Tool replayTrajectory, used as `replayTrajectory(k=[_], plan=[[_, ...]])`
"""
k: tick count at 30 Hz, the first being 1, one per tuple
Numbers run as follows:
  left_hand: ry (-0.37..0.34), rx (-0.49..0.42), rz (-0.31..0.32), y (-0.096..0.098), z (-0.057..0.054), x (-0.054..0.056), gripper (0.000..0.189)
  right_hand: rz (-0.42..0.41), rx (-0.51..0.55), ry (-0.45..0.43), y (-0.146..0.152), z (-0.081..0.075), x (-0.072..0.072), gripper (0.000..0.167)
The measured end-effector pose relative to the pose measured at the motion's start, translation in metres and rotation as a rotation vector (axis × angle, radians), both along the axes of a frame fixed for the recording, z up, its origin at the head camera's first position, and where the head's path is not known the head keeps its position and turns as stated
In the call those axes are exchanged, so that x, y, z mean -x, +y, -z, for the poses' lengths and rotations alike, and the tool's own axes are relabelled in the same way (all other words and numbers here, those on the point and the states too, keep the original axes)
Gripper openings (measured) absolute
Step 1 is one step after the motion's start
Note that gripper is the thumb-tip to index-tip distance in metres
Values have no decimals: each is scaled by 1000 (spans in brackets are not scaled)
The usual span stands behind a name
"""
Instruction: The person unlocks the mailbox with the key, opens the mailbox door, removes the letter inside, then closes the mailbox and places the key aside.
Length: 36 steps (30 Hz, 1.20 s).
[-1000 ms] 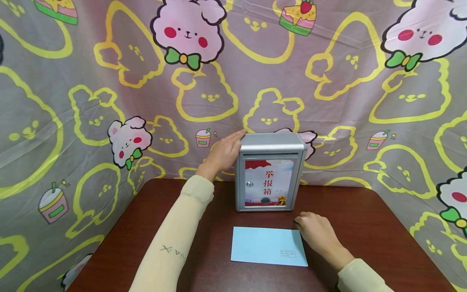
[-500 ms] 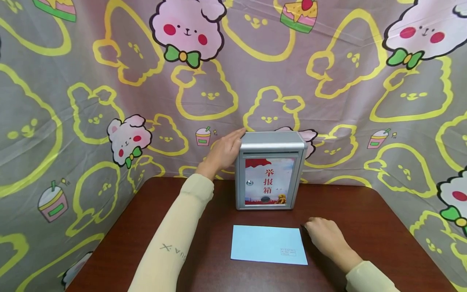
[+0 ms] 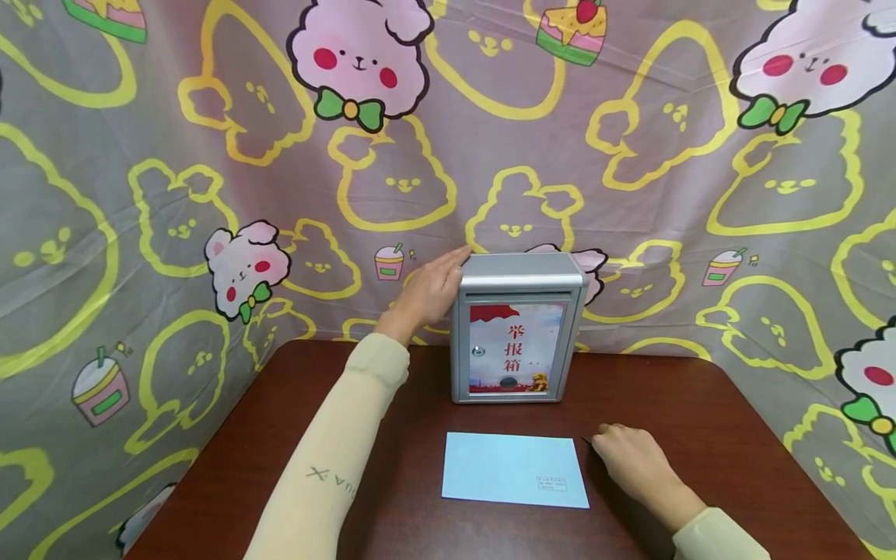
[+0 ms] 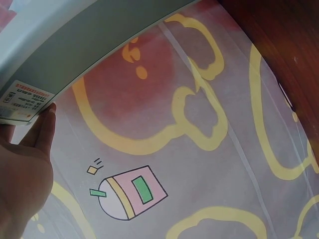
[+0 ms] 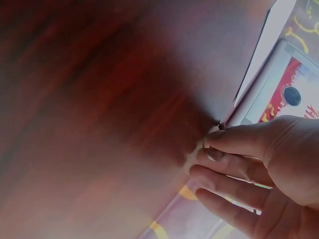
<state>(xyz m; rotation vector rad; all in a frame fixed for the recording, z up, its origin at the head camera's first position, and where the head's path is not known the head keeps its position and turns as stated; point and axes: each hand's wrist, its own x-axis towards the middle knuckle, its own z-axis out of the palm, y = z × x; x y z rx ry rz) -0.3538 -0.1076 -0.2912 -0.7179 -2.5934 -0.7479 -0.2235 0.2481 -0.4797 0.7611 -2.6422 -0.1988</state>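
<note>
An upright silver-grey metal drop box [image 3: 516, 327] stands at the back of the table, with a slot near its top and a round lock [image 3: 478, 351] on its printed front. My left hand [image 3: 428, 289] rests on the box's upper left edge, its fingers lying fairly straight. In the left wrist view, fingers [image 4: 46, 128] touch the box's grey side by a label. Right of a pale blue envelope [image 3: 514, 470], my right hand [image 3: 635, 460] pinches a small, thin, dark-tipped piece [image 5: 221, 126] between thumb and fingers. Most of that piece is hidden, so I cannot tell its kind.
The dark red-brown wooden table [image 3: 399, 467] has rounded back corners. A patterned cloth curtain [image 3: 392, 187] hangs close behind the box and along both sides. The envelope lies flat in front of the box.
My right hand has moved to the right and slightly toward me, away from the envelope's corner, with the small piece in its fingers. My left hand, the box and the envelope stay put.
</note>
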Motion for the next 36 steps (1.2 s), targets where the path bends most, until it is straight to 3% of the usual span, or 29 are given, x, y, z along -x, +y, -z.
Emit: replayTrajectory(k=[12, 22, 29, 36], plan=[[0, -7, -23, -9, 1, 1, 59, 21, 36, -70, -4, -6, 0, 29], [7, -11, 0, -6, 13, -3, 58, 78, 63, -150, 2, 1, -9, 29], [18, 2, 24, -4, 8, 0, 59, 99, 55, -174, 1, -13, -7, 31], [-19, -33, 29, -9, 4, 0, 59, 85, 43, -198, 2, -21, -7, 33]])
